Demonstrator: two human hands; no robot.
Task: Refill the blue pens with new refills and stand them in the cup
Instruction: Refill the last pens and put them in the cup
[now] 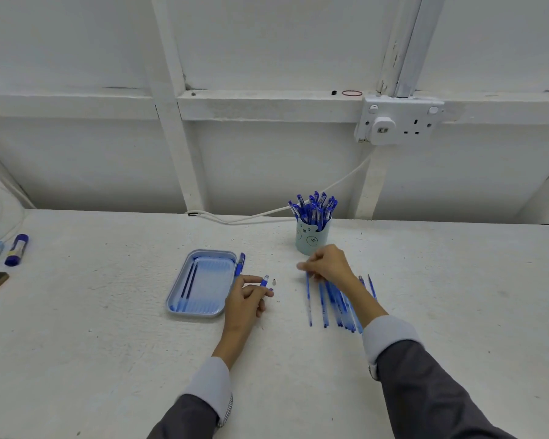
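Low in the middle of the frame, my left hand [246,301] rests on the white table [108,343], fingers curled round a short blue pen barrel [264,282], just right of the blue tray [184,307]. Further right, my right hand [328,264] reaches palm down over the row of refills [336,304], fingers bent at the leftmost one's top. The fingertips blur, so I cannot tell whether they grip it. Just above stands the cup [311,239], full of pens [313,210]. My wrist hides part of the row.
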